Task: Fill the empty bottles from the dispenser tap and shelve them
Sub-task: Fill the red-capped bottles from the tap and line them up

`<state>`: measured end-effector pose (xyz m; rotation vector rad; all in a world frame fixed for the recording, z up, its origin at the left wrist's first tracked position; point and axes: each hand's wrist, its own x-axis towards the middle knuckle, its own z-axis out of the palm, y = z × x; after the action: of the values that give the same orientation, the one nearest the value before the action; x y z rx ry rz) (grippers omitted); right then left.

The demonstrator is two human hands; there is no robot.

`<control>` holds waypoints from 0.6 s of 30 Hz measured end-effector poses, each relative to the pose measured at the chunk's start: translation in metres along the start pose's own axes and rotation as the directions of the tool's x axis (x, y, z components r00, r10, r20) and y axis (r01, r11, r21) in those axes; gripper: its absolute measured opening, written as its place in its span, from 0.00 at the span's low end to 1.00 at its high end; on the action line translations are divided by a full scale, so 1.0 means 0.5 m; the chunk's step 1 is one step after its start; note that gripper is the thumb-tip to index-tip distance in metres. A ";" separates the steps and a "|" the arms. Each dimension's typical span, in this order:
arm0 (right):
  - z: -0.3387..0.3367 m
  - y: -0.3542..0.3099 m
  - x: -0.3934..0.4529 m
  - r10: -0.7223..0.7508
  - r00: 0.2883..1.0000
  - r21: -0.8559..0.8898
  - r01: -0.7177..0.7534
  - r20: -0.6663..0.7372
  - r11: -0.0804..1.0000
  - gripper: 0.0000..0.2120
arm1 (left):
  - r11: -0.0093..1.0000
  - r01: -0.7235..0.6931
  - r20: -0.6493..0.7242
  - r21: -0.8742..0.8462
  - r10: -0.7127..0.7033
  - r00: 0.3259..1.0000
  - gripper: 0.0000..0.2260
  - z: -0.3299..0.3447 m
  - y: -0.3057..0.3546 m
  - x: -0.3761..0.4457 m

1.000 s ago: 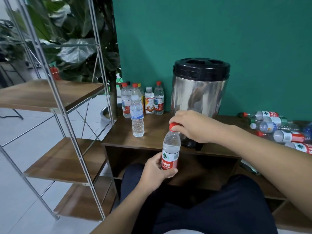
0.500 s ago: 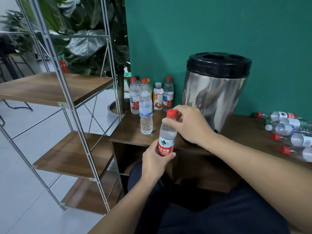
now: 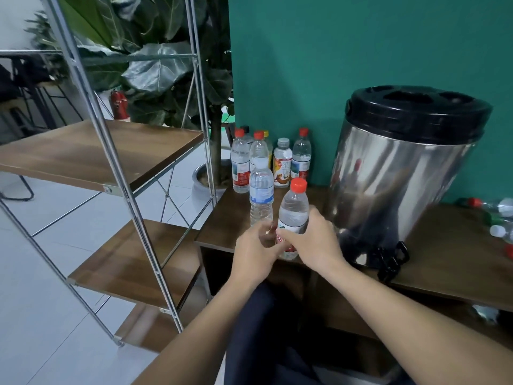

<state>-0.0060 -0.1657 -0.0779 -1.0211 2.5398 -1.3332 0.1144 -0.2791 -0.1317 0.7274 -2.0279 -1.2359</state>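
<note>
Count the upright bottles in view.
8: six in the back cluster by the green wall, one blue-labelled bottle ahead of them, one red-capped bottle in the right hand. Others may hide behind.

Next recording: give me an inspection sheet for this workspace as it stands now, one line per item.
Surface: dark wooden table, bare strip at its front left corner.
Job's things: red-capped bottle upright near the table's front edge; steel dispenser beside it, black tap at its base; standing bottles at the back; lying bottles at the right edge; shelf rack with bare boards.
Clutter: nothing seen.
Grippers: right hand with its grip around the red-capped bottle; left hand at its lower part, contact blurred.
Cables: nothing seen.
Surroundings: teal wall, potted plant, fire extinguisher, tiled floor.
</note>
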 end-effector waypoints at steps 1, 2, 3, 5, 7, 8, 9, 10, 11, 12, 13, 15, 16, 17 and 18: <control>0.006 -0.003 0.010 -0.002 1.000 -0.007 0.002 -0.009 1.000 0.28 | 0.999 0.025 -0.051 0.021 -0.024 0.998 0.22 -0.010 -0.010 0.011; 0.013 -0.004 0.020 -0.002 1.000 -0.010 0.002 -0.017 1.000 0.28 | 0.998 0.051 -0.094 0.034 -0.048 0.994 0.23 -0.018 -0.019 0.021; 0.020 -0.004 0.028 0.000 1.000 -0.004 0.000 -0.028 1.000 0.28 | 0.996 0.078 -0.123 0.034 -0.073 0.990 0.24 -0.024 -0.027 0.033; 0.032 -0.001 0.042 0.007 0.999 0.011 -0.006 -0.046 1.000 0.29 | 0.995 0.104 -0.154 0.013 -0.100 0.983 0.28 -0.033 -0.034 0.056; 0.041 0.001 0.052 0.002 0.999 0.019 -0.001 -0.050 1.000 0.28 | 0.994 0.111 -0.157 0.026 -0.105 0.982 0.33 -0.037 -0.038 0.080; 0.046 0.004 0.056 -0.001 0.999 0.030 0.003 -0.054 1.000 0.28 | 0.994 0.106 -0.149 0.038 -0.099 0.984 0.33 -0.038 -0.041 0.091; 0.052 0.009 0.060 -0.001 0.998 0.045 0.004 -0.061 0.999 0.28 | 0.994 0.099 -0.138 0.051 -0.091 0.986 0.30 -0.036 -0.044 0.102; 0.057 0.014 0.065 0.004 0.998 0.061 0.000 -0.065 0.998 0.29 | 0.994 0.091 -0.124 0.062 -0.083 0.989 0.27 -0.033 -0.048 0.112; 0.064 0.019 0.070 0.009 0.997 0.076 -0.003 -0.070 0.997 0.29 | 0.994 0.083 -0.113 0.071 -0.074 0.991 0.25 -0.029 -0.053 0.121; 0.072 0.026 0.076 0.012 0.997 0.091 -0.004 -0.080 0.996 0.29 | 0.994 0.077 -0.108 0.075 -0.069 0.992 0.24 -0.025 -0.057 0.130; 0.078 0.036 0.082 0.015 0.996 0.096 -0.007 -0.089 0.995 0.29 | 0.995 0.071 -0.107 0.074 -0.063 0.992 0.24 -0.020 -0.058 0.139; 0.088 0.052 0.094 0.021 0.995 0.054 -0.016 -0.100 0.998 0.27 | 0.996 0.060 -0.107 0.072 -0.052 0.993 0.24 -0.010 -0.061 0.156; 0.091 0.059 0.102 0.025 0.994 0.022 -0.022 -0.106 1.000 0.26 | 0.996 0.053 -0.110 0.073 -0.045 0.993 0.24 -0.006 -0.062 0.166; 0.095 0.066 0.111 0.029 0.993 -0.003 -0.029 -0.116 1.000 0.25 | 0.996 0.050 -0.109 0.076 -0.042 0.993 0.25 -0.001 -0.062 0.177; 0.099 0.071 0.121 0.036 0.992 -0.016 -0.038 -0.123 0.999 0.24 | 0.995 0.053 -0.105 0.080 -0.044 0.994 0.25 0.003 -0.062 0.189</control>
<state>-0.0523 -0.2226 -0.1225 -0.9172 2.6498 -1.4080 0.0568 -0.3600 -0.1377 0.8666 -1.9973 -1.1231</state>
